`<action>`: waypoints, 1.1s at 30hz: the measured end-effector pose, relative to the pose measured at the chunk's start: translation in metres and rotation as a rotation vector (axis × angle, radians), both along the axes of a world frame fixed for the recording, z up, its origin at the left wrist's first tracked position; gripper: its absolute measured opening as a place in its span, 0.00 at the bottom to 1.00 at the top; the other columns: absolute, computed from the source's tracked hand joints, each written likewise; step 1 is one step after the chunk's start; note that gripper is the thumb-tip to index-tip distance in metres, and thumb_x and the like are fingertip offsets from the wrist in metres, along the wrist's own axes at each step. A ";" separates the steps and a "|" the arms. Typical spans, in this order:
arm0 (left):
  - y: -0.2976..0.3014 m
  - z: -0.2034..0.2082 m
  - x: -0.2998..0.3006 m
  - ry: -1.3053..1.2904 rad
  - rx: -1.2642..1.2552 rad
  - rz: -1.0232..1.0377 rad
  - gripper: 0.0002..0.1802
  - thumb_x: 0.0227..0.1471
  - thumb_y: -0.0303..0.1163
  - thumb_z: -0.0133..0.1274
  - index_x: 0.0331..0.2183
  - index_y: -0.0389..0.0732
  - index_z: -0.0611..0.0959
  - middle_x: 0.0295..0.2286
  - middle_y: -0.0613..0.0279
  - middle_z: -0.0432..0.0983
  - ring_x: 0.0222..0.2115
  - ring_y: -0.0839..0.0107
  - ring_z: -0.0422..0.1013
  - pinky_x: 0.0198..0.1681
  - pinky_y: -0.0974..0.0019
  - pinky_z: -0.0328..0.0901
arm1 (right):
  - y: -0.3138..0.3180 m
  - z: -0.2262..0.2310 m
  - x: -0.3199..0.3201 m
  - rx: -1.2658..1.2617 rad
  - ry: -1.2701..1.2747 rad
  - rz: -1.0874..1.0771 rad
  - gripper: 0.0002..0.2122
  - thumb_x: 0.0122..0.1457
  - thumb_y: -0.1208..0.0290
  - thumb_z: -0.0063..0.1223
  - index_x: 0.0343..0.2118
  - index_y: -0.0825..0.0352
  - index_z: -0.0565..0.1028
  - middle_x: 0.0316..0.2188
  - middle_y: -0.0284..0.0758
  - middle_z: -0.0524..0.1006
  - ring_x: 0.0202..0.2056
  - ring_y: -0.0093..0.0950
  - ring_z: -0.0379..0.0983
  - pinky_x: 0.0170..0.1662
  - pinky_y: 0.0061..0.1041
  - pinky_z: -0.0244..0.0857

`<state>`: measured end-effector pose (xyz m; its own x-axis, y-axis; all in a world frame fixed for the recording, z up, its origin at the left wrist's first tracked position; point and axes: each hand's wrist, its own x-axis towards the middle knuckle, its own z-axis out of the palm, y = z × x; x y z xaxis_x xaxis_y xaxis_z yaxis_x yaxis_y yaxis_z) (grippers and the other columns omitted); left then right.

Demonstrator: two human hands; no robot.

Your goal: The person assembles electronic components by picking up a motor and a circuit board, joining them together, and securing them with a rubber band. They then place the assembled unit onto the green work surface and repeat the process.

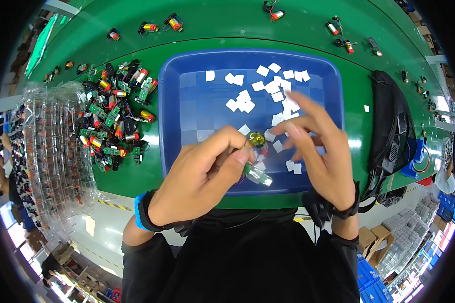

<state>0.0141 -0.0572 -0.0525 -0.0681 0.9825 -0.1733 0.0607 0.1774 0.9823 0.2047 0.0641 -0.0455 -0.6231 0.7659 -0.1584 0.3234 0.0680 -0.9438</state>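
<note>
My left hand [202, 174] pinches a small electronic assembly over the blue tray [163, 126]. The assembly has a round yellowish end [257, 139], and a green circuit board with a clear, silver-tipped part [259, 175] hangs below the fingers. To its right, my right hand [321, 151] hovers above the tray with fingers apart and the index finger stretched forward. Its middle fingertip is close to the round end; I see nothing held in it. Small white square pieces [262, 70] lie scattered in the tray, several partly hidden by my right hand.
Left of the tray sits a heap of circuit boards with small cylindrical cells [114, 113], beside a stack of clear plastic trays [53, 151]. More assemblies [174, 23] are strewn along the far green table [212, 25]. A black bag [387, 121] lies at the right.
</note>
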 end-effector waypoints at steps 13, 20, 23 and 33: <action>0.006 0.016 0.014 0.365 -0.111 -0.022 0.05 0.55 0.23 0.52 0.36 0.37 0.77 0.17 0.66 0.71 0.16 0.80 0.67 0.21 0.72 0.56 | -0.010 -0.001 0.008 0.286 0.041 0.266 0.14 0.51 0.80 0.67 0.42 0.71 0.79 0.34 0.37 0.83 0.33 0.27 0.81 0.34 0.22 0.76; 0.007 0.018 0.000 0.176 -0.197 -0.147 0.16 0.51 0.26 0.62 0.44 0.39 0.81 0.19 0.67 0.70 0.15 0.79 0.56 0.21 0.71 0.55 | -0.006 0.004 0.011 0.324 0.079 0.211 0.15 0.47 0.79 0.69 0.39 0.70 0.79 0.35 0.37 0.81 0.35 0.32 0.80 0.37 0.26 0.76; 0.007 0.014 -0.003 0.331 -0.122 -0.168 0.19 0.50 0.28 0.64 0.46 0.40 0.81 0.20 0.69 0.71 0.16 0.81 0.54 0.21 0.72 0.55 | 0.002 0.010 0.010 0.399 -0.014 0.368 0.15 0.46 0.79 0.70 0.39 0.68 0.80 0.36 0.37 0.81 0.38 0.34 0.79 0.40 0.30 0.75; 0.004 0.003 -0.013 -0.104 -0.076 -0.106 0.20 0.52 0.26 0.63 0.48 0.36 0.80 0.29 0.71 0.75 0.20 0.86 0.58 0.21 0.78 0.54 | -0.015 -0.009 0.007 0.877 0.256 0.285 0.13 0.44 0.77 0.70 0.35 0.66 0.81 0.36 0.34 0.82 0.42 0.35 0.78 0.43 0.33 0.75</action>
<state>0.0014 -0.0533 -0.0497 0.0574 0.9670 -0.2482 -0.0181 0.2496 0.9682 0.2122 0.0493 -0.0547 -0.7408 0.3612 0.5664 -0.0237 0.8285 -0.5594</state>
